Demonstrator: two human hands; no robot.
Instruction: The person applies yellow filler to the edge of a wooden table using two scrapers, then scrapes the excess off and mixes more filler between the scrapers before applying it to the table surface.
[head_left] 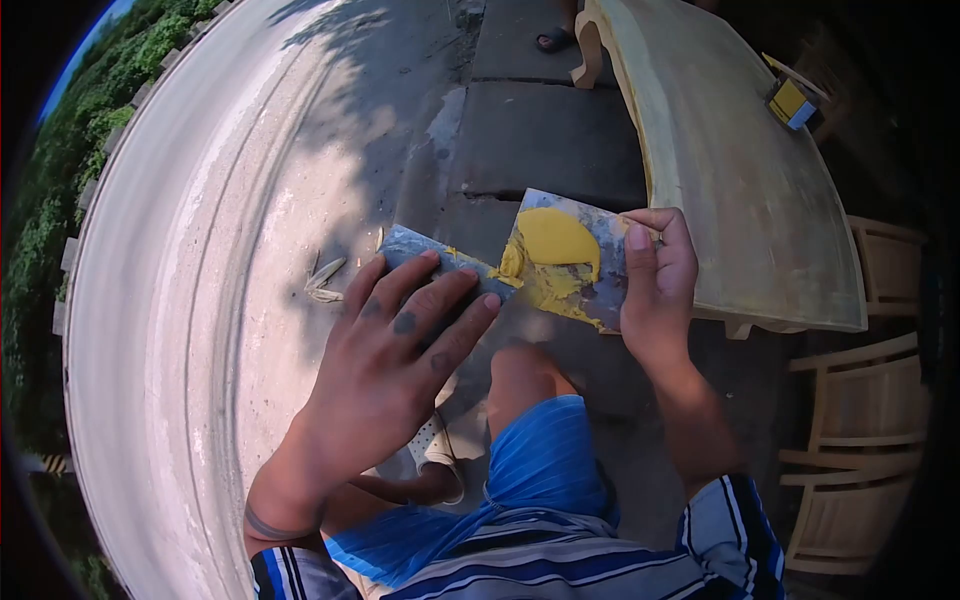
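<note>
While left fingers grip a scraper, right fingers pinching a board, yellow paste atop.

No text can be read, not even on the yellow-and-blue container.

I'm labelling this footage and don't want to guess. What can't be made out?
Left hand: its thumb, head view, hidden beneath the hand.
Putty-bearing plate: its underside, head view, turned away.
Yellow-and-blue container: any lettering, head view, too small.
Sandalled foot: its owner, head view, cut off by the top edge.
Chairs: their far parts, head view, lost in the dark border.
</note>
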